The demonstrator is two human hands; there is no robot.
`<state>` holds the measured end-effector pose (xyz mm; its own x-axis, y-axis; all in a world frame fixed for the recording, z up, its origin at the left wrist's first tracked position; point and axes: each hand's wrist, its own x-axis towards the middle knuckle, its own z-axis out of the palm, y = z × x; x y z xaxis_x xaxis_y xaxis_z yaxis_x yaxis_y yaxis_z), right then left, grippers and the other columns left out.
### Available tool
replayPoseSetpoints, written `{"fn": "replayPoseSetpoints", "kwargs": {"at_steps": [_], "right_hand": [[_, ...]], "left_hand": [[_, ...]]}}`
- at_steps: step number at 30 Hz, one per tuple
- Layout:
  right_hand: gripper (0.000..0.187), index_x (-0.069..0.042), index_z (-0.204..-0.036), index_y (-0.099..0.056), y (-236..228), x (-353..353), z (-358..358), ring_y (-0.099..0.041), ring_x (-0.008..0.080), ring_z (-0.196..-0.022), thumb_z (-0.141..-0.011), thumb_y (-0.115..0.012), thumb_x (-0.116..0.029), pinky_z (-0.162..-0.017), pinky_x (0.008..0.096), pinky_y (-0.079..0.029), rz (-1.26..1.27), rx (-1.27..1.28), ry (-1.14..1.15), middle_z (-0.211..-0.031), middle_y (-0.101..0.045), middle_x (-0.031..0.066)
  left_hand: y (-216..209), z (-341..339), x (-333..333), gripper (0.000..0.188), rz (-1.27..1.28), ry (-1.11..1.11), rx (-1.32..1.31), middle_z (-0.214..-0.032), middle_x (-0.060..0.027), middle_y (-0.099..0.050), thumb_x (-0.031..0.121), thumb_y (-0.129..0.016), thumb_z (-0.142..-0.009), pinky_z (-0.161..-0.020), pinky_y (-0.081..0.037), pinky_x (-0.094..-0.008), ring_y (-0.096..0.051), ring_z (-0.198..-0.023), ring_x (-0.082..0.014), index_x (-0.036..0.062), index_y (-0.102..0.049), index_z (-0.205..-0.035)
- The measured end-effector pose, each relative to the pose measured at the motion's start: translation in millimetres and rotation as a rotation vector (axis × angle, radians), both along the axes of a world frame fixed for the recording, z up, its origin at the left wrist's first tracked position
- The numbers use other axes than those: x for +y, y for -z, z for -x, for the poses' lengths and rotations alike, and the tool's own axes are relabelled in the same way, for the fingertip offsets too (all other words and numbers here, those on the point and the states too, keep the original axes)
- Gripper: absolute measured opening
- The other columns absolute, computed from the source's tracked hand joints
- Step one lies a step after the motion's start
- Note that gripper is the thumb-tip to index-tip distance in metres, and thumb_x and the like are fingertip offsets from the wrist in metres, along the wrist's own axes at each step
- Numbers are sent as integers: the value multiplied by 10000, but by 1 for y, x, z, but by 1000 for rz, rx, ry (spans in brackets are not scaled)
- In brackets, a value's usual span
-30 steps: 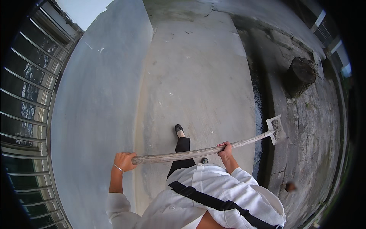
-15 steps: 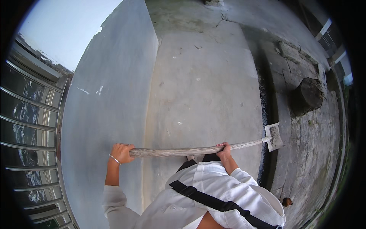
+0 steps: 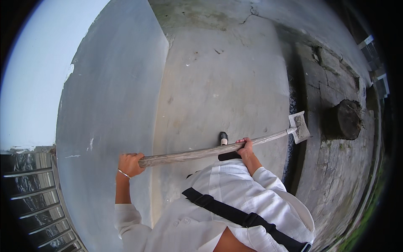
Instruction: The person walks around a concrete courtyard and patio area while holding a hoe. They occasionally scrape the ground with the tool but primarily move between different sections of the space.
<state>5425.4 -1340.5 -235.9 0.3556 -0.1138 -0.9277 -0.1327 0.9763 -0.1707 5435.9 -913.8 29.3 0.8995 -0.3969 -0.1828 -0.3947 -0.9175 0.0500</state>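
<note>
You have the shovel (image 3: 197, 155) across the front of your body, its long wooden handle running from your left side out to the blade (image 3: 300, 127) on your right. Your left hand (image 3: 131, 164) is closed around the butt end of the shovel, with a thin bracelet (image 3: 123, 173) on that wrist. Your right hand (image 3: 245, 148) is wrapped around the shovel's handle closer to the blade, its fingertips showing along the far side of the wood. Some greyish matter lies on the shovel's blade; you can't tell what it is, nor whether the blade touches anything beneath it. Under the shovel's blade end runs a dark gutter (image 3: 297, 94), and to the right of the blade stands a dark stump (image 3: 349, 119). Your black shoe (image 3: 223, 136) shows just beyond the shovel's handle, near your right hand, on the grey concrete floor (image 3: 226, 92). A black strap (image 3: 228, 213) crosses your white shirt (image 3: 226, 178) on the near side of the shovel. Left of the shovel's butt end is a barred window (image 3: 40, 195).
</note>
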Motion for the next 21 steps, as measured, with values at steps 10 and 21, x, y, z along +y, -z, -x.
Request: {"fn": "replayPoseSetpoints", "kwargs": {"at_steps": [10,21], "right_hand": [[123,-64,-590,-394,23,26,-162,-438,239,-502,-692,-457,-90,-529,375,-439,-20,63,-270,-533,-408,84],[144,-55,-561,-394,60,170,-324,-439,232,-463,-671,-484,-75,-506,375,-439,-129,111,-577,-516,-416,88]], "left_hand": [[20,-19,-5,184,-36,-372,135,-563,-41,-561,174,-639,-529,-472,-431,-341,-555,-519,-236,145,-558,-692],[5,-80,51,254,-136,-640,164,-571,-61,-559,186,-652,-494,-471,-436,-362,-545,-506,-261,120,-555,-720]]}}
